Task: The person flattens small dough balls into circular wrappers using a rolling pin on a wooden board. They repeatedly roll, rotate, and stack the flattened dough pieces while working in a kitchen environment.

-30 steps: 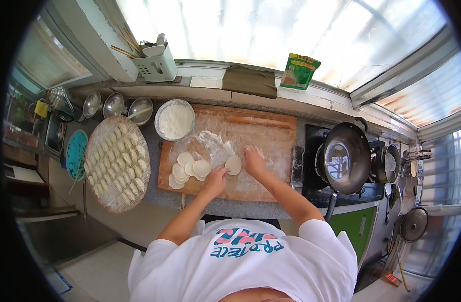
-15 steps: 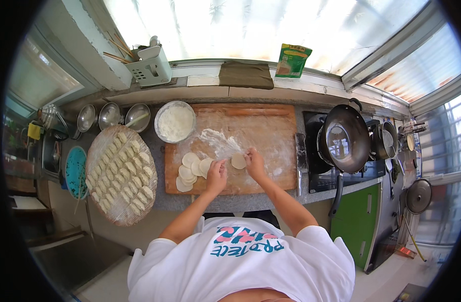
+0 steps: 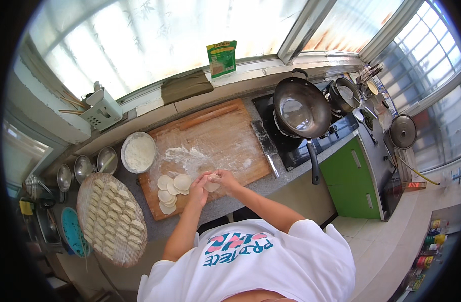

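Note:
My two hands meet over the near edge of a floured wooden board [image 3: 215,132]. A round dough wrapper [image 3: 211,186] hangs between them, part of it covered by my fingers. My right hand [image 3: 227,181] pinches it from the right, while my left hand [image 3: 198,190] closes on its left side. Just left of my left hand lies an overlapping pile of round dough wrappers [image 3: 166,195]. Loose flour [image 3: 186,157] is smeared across the board beyond my hands.
A bowl of flour [image 3: 138,152] stands at the board's left. Farther left, a round tray [image 3: 84,194] carries rows of dumplings, beside a turquoise basin [image 3: 72,232]. A rolling pin [image 3: 210,115] lies along the board's far edge. On the right, a wok [image 3: 318,118] sits on the stove.
My hands have come together, with the right one bringing the wrapper left off the board toward the left. The view has turned, so the counter now slants up to the right.

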The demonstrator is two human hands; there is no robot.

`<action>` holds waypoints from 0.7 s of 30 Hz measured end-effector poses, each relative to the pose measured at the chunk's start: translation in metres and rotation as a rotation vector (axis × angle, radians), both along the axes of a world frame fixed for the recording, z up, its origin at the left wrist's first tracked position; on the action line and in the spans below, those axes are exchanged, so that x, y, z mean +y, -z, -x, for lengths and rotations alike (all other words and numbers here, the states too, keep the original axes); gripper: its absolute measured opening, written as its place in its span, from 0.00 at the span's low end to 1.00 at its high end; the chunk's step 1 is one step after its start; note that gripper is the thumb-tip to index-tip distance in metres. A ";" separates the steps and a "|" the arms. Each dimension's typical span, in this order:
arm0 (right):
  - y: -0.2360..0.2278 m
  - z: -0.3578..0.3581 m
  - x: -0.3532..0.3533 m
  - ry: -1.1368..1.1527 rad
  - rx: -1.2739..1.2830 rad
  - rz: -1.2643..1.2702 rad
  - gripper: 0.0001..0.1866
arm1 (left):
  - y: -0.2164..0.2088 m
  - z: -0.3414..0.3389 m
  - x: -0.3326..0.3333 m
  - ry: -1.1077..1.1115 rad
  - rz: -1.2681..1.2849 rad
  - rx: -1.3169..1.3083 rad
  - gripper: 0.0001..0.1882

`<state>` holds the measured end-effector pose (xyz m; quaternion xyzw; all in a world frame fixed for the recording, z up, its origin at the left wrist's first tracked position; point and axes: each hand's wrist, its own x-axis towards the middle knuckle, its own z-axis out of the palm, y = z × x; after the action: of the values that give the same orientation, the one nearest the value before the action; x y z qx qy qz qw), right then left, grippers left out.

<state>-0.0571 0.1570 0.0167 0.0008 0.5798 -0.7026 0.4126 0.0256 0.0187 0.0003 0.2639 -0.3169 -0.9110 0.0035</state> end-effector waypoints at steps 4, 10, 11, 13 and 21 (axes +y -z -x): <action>-0.002 0.013 0.004 0.078 0.095 0.027 0.12 | -0.022 0.007 0.011 -0.118 -0.244 0.001 0.19; -0.002 0.027 0.009 -0.147 0.245 0.005 0.19 | -0.028 0.014 0.037 -0.045 -0.251 0.023 0.23; 0.001 0.034 0.016 -0.160 0.184 0.030 0.18 | -0.024 0.016 0.042 -0.072 -0.243 0.029 0.23; -0.015 0.047 0.030 -0.122 -0.012 0.073 0.17 | -0.015 0.016 0.044 -0.162 -0.227 0.034 0.24; -0.001 0.074 0.053 -0.176 0.262 -0.098 0.19 | -0.036 -0.002 0.070 -0.349 -0.299 0.076 0.22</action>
<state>-0.1311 0.2104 0.0181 -0.1216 0.6600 -0.6288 0.3928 0.0276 0.0890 0.0360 0.2779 -0.1277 -0.9427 0.1336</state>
